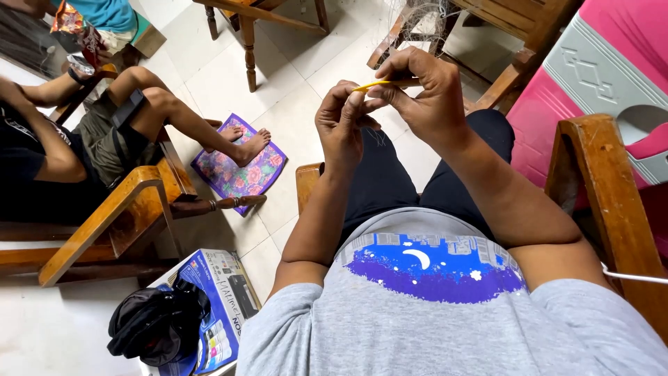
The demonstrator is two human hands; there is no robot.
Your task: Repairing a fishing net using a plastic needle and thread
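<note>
- A thin yellow strip [371, 85] is held up in the air in front of the person's chest, above the dark-trousered knees [390, 174].
- The right hand [424, 90] pinches the strip's far end between thumb and forefinger, the other fingers curled in; the fingers are nearly closed on it.
- The left hand [342, 122] meets it from the other side, fingertips pressed together on the strip's near end, the rest of the fingers bent.
- What the strip is made of I cannot tell; it is too small and partly hidden by the fingers.
- To do this fine work well, I judge both pinches should stay close together, with the forearms tucked in so the strip stays steady and in sight.
- Right of the strip stands a wooden armrest [598, 181], with a pink and grey plastic stool [598, 63] behind it; a white cable [637, 277] crosses the armrest lower down.
- Left of the strip another person sits in a wooden chair [118, 209], bare feet on a floral mat [240, 170].
- Below-left of the strip, on the tiled floor [229, 76], lie a blue box [223, 292] and a black bag [156, 324].
- Nothing stands between the hands and the strip; the armrest alone may hem in the right elbow.
</note>
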